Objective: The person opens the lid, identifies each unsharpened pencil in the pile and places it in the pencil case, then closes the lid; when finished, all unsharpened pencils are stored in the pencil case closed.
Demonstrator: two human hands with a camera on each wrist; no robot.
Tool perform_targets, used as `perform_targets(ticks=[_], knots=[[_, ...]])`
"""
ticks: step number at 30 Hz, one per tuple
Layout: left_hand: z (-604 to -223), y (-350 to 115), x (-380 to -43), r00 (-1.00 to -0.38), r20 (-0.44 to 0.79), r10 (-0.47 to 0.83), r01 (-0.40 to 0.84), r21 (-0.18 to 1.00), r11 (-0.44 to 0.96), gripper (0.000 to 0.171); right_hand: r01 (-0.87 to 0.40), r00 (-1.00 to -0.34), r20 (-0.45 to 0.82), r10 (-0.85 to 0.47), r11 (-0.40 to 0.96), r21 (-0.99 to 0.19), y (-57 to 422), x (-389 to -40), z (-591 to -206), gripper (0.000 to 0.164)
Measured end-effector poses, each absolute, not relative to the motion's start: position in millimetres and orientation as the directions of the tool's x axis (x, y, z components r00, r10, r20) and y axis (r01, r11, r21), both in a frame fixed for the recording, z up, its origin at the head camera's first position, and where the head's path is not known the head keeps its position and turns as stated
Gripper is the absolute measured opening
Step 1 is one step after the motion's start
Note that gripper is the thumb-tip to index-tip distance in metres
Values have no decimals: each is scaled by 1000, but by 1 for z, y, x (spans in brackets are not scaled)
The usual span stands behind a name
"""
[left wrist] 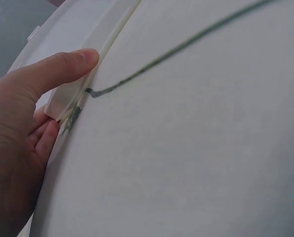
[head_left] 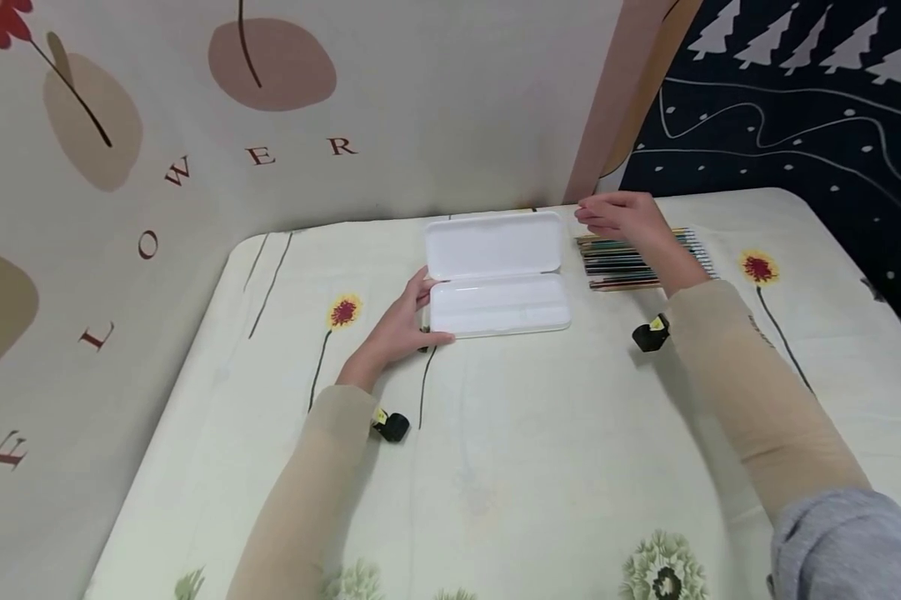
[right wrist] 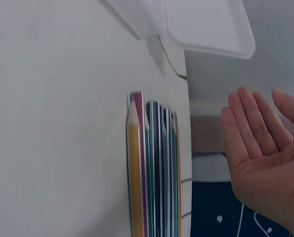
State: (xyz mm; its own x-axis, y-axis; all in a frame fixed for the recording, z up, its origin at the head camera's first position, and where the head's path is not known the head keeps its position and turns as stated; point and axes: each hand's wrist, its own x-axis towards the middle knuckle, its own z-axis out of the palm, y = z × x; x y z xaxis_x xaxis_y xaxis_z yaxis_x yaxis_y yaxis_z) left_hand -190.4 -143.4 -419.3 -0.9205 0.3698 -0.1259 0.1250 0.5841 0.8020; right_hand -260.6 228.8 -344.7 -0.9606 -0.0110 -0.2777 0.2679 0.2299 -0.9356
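A white plastic pencil case [head_left: 499,304] lies unfolded near the back of the table, its lid [head_left: 493,245] tipped back toward the wall. My left hand [head_left: 405,323] grips its left end, thumb along the front edge and fingers round the back corner. In the left wrist view the thumb [left wrist: 70,66] overlaps the case's rim, with the fingertips tucked by the corner. My right hand [head_left: 630,221] is raised over a row of colored pencils [head_left: 626,271], fingers straight and together. The right wrist view shows its bare palm [right wrist: 265,158] beside the sharpened pencils [right wrist: 154,163].
A cream cloth with printed flowers covers the table [head_left: 525,450]. Behind it hangs a pale printed curtain [head_left: 435,108], with a dark tree-patterned one [head_left: 803,125] at the right. A small black device [head_left: 393,427] sits by each wrist.
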Motion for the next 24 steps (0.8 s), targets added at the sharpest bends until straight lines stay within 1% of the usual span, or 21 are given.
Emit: perform_targets(ticks=[6,16,24], knots=[[-417,-144,-190,-920,-125,371,126,802,583,119,252,-966,-258,6,231,-940,249,-256,-345,53],[-420,-143,-191,-922,-121,368,126,806,578,118,248,-969,-245,39,169,-954,277,-246,-345,56],[-420,-143,-190,-922,-118,368,127,806,578,119,274,-961,-266,70,130,-953,298,-240,-346,65]])
